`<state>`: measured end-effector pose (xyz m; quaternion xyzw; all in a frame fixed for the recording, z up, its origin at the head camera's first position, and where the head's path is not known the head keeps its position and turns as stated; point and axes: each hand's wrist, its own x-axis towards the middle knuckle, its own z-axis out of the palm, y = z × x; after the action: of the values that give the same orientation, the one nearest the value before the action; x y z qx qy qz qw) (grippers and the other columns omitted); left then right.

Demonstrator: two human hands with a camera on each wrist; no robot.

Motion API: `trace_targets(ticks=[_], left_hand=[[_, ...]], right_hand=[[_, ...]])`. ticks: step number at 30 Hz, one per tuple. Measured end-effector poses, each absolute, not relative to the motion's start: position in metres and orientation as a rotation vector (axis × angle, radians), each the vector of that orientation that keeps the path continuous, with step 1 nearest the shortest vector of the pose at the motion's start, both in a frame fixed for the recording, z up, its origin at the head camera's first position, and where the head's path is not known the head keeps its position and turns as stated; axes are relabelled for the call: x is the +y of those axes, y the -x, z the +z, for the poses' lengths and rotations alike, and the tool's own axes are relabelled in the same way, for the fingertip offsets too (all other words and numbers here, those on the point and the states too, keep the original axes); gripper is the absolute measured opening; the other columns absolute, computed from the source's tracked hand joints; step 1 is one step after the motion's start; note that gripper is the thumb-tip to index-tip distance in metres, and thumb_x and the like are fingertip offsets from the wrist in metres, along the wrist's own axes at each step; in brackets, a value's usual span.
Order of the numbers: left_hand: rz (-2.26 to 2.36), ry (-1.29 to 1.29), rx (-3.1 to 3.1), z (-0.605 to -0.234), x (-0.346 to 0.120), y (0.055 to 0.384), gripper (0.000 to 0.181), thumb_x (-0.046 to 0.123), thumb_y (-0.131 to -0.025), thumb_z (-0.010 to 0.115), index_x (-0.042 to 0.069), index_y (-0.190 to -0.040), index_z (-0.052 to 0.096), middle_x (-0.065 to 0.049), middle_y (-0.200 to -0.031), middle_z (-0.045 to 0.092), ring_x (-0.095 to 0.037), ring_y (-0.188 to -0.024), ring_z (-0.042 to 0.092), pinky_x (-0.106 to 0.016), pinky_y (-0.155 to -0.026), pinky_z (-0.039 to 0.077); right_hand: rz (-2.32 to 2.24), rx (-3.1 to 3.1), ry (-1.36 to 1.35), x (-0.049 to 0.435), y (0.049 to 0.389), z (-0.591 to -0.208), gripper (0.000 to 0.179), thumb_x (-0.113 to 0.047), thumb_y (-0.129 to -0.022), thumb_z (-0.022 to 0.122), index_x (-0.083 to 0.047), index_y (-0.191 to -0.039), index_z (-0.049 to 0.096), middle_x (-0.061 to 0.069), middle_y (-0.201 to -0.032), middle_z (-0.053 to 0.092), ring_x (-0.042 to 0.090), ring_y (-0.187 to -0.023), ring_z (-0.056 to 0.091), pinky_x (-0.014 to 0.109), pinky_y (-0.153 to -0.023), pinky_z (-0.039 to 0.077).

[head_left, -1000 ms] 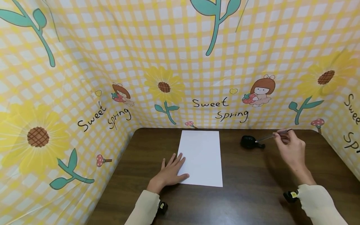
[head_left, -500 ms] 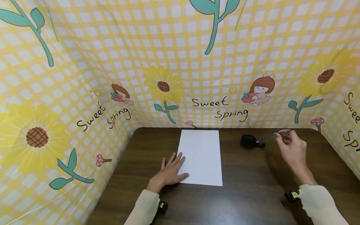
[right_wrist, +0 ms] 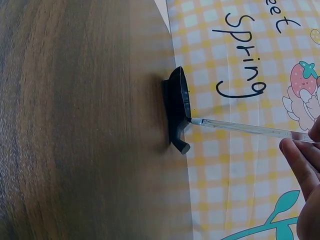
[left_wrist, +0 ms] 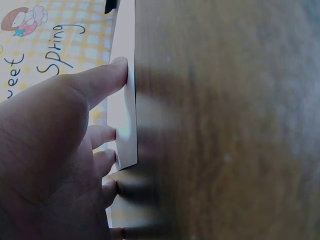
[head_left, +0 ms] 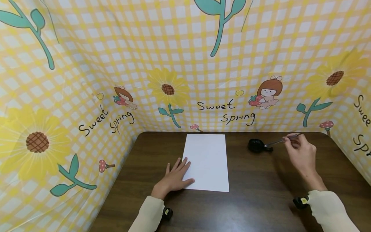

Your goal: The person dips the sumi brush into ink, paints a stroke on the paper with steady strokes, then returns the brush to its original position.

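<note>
My left hand (head_left: 174, 178) lies flat with spread fingers on the left edge of a white sheet of paper (head_left: 208, 161). In the left wrist view, the thumb (left_wrist: 102, 80) reaches over the sheet's near edge. My right hand (head_left: 302, 154) pinches a slim pen-like stick (right_wrist: 245, 127) with a clear barrel, held slanting down to the left. Its pale lower end is right at the rim of a small black dish (right_wrist: 176, 102) with a stubby handle. The dish (head_left: 255, 146) sits to the right of the paper; its inside looks black.
A dark brown wooden table (head_left: 240, 206) bears all of these. Yellow checked cloth (head_left: 185, 58) printed with flowers and "Sweet Spring" lettering stands behind it and on both sides. Both wrists carry small black devices (head_left: 167, 213) beside pale sleeves.
My right hand and the stick have shifted very slightly to the right over the dish's handle side. The left hand and the paper stay in place.
</note>
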<state>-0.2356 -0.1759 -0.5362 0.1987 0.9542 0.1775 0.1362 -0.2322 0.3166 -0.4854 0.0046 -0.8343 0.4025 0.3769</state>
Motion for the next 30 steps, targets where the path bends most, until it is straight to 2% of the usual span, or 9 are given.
trace_targets(ticks=[9,11,15,16,18,22,23,30], left_hand=[[0.511,-0.579,2.770,-0.5356,-0.1753,0.2343,0.087,0.064,-0.103,0.055,0.020,-0.172,0.025,-0.003,-0.181,0.011,-0.035,-0.169,0.002,-0.076,-0.126,-0.002],[0.516,-0.579,2.770,-0.5355,-0.1750,0.2344,0.086,0.064,-0.104,0.055,0.020,-0.172,0.025,-0.003,-0.181,0.011,-0.035,-0.169,0.002,-0.076,-0.126,-0.002],[0.522,-0.576,2.769,-0.5351,-0.1749,0.2340,0.086,0.063,-0.104,0.056,0.020,-0.172,0.025,-0.003,-0.181,0.011,-0.035,-0.169,0.002,-0.076,-0.126,-0.002],[0.522,-0.576,2.769,-0.5351,-0.1749,0.2340,0.086,0.063,-0.104,0.056,0.020,-0.172,0.025,-0.003,-0.181,0.011,-0.035,-0.169,0.002,-0.076,-0.126,-0.002],[0.520,-0.575,2.769,-0.5353,-0.1749,0.2338,0.086,0.063,-0.104,0.056,0.020,-0.172,0.025,-0.003,-0.181,0.011,-0.035,-0.169,0.002,-0.076,-0.126,-0.002],[0.522,-0.579,2.768,-0.5358,-0.1748,0.2339,0.086,0.062,-0.104,0.056,0.019,-0.172,0.026,-0.004,-0.181,0.011,-0.036,-0.169,0.003,-0.077,-0.126,-0.002],[0.524,-0.580,2.768,-0.5358,-0.1748,0.2340,0.086,0.062,-0.104,0.056,0.019,-0.171,0.026,-0.004,-0.181,0.011,-0.036,-0.169,0.003,-0.077,-0.126,-0.002],[0.536,-0.593,2.762,-0.5365,-0.1758,0.2350,0.086,0.059,-0.104,0.057,0.016,-0.171,0.026,-0.007,-0.181,0.012,-0.038,-0.168,0.003,-0.078,-0.125,-0.005]], right_hand=[[1.032,-2.122,-0.031,0.3172,0.2319,-0.4834,0.016,-0.005,-0.101,0.067,0.007,-0.113,0.069,0.028,-0.104,0.077,-0.032,-0.088,0.055,-0.005,-0.078,0.042],[1.030,-2.118,-0.032,0.3175,0.2315,-0.4834,0.016,-0.005,-0.101,0.067,0.006,-0.112,0.069,0.019,-0.102,0.079,-0.032,-0.088,0.055,-0.005,-0.078,0.042],[1.035,-2.107,-0.034,0.3185,0.2312,-0.4833,0.016,-0.005,-0.101,0.069,0.006,-0.112,0.070,-0.009,-0.099,0.074,-0.031,-0.088,0.056,-0.005,-0.078,0.043],[1.035,-2.106,-0.034,0.3186,0.2312,-0.4832,0.016,-0.005,-0.100,0.069,0.005,-0.112,0.070,-0.011,-0.099,0.073,-0.031,-0.088,0.056,-0.005,-0.078,0.043],[1.034,-2.103,-0.041,0.3188,0.2311,-0.4829,0.016,-0.005,-0.100,0.069,0.006,-0.112,0.070,-0.005,-0.099,0.076,-0.031,-0.088,0.056,-0.005,-0.078,0.043],[1.022,-2.104,-0.051,0.3191,0.2307,-0.4826,0.016,-0.003,-0.100,0.068,0.008,-0.112,0.069,0.024,-0.102,0.078,-0.032,-0.089,0.054,-0.006,-0.078,0.042],[1.019,-2.106,-0.050,0.3191,0.2305,-0.4824,0.016,-0.003,-0.100,0.068,0.008,-0.112,0.069,0.027,-0.102,0.077,-0.032,-0.089,0.054,-0.006,-0.079,0.042],[1.005,-2.120,-0.024,0.3203,0.2300,-0.4812,0.016,-0.004,-0.100,0.068,0.007,-0.112,0.069,0.029,-0.103,0.077,-0.033,-0.088,0.053,-0.006,-0.078,0.041]])
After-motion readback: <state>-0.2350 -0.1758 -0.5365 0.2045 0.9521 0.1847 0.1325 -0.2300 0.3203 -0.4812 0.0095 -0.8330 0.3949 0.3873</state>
